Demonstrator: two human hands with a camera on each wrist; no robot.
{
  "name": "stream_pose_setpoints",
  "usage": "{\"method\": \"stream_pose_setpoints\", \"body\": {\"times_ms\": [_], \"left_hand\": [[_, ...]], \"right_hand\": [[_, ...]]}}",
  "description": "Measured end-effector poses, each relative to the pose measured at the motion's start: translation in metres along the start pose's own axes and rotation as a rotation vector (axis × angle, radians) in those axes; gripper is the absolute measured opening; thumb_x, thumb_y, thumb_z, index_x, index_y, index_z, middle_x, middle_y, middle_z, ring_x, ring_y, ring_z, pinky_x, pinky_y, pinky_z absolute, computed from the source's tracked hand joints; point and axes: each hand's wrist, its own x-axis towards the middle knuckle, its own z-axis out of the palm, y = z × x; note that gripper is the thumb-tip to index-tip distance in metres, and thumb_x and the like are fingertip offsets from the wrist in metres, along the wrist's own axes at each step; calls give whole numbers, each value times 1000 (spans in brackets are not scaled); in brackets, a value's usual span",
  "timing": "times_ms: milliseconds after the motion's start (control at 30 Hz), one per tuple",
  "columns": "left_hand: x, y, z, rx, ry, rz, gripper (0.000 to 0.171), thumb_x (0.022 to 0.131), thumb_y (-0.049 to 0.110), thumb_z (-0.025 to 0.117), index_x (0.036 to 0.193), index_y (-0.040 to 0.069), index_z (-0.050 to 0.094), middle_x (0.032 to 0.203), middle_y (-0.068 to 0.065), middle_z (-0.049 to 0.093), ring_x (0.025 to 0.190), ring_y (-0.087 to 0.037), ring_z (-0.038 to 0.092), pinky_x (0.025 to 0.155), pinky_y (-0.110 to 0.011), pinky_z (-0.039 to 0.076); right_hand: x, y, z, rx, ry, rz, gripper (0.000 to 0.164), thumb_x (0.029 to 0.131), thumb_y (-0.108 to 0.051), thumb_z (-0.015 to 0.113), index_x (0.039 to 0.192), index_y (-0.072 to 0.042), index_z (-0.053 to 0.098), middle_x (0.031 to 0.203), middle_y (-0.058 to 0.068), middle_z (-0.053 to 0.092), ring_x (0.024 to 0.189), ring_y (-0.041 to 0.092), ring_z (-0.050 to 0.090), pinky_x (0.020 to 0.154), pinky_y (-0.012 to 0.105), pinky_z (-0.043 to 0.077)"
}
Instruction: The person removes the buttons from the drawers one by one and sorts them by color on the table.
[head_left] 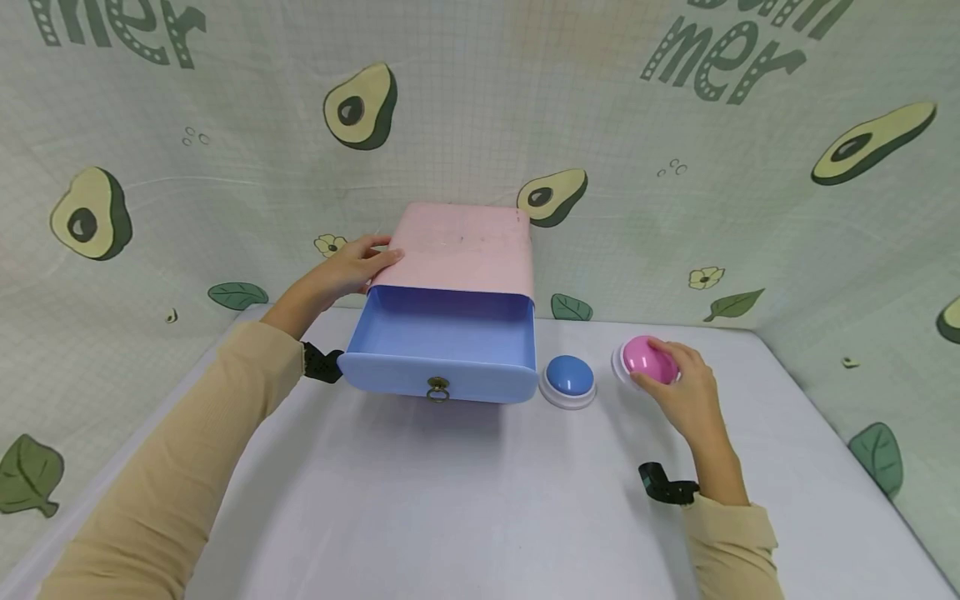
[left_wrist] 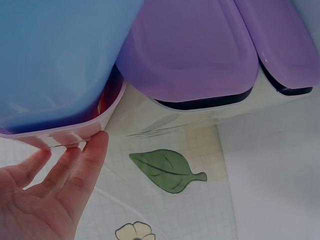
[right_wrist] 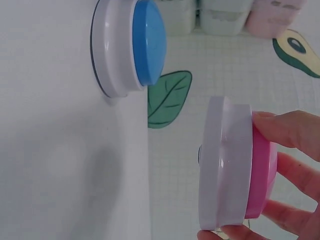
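Note:
My left hand (head_left: 352, 265) touches the upper left side of a small chest of drawers with a pink top (head_left: 465, 246). In the left wrist view its extended fingers (left_wrist: 82, 175) lie against the pink casing. The light blue top drawer (head_left: 390, 375) is pulled out, showing no contents, with a ring pull (head_left: 438, 389) on its front. My right hand (head_left: 692, 396) holds a pink push button (head_left: 647, 358) by its rim. In the right wrist view, the button's white base (right_wrist: 225, 170) is tilted off the table. A blue push button (head_left: 569, 375) stands between the chest and that hand.
Two purple drawers (left_wrist: 195, 60) sit below the blue one, pushed in. The white table (head_left: 420, 508) meets a cloth backdrop (head_left: 255, 133) printed with avocados and leaves. Black wrist cameras (head_left: 667, 486) project near both hands.

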Motion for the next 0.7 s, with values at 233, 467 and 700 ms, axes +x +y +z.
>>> {"method": "stream_pose_setpoints", "body": {"times_ms": [233, 467, 700], "left_hand": [[0, 0, 0, -2, 1, 1, 70, 96, 43, 45, 150, 10, 14, 146, -21, 31, 125, -35, 42, 102, -50, 39], [1, -1, -1, -9, -5, 0, 70, 96, 44, 45, 150, 10, 14, 146, -20, 31, 125, -34, 43, 102, -49, 40], [1, 0, 0, -8, -7, -1, 70, 96, 43, 45, 150, 10, 14, 146, -21, 31, 125, -35, 43, 103, -50, 39]], "right_hand": [[5, 12, 6, -6, -40, 22, 60, 88, -22, 63, 140, -5, 39, 143, 29, 31, 124, 51, 29, 93, 66, 37], [7, 19, 13, -17, -71, 44, 61, 87, -20, 63, 141, -4, 38, 143, 29, 30, 125, 51, 29, 95, 65, 36], [10, 26, 18, -18, -89, 26, 60, 87, -18, 64, 138, -1, 40, 141, 31, 32, 125, 52, 30, 99, 64, 32]]}}
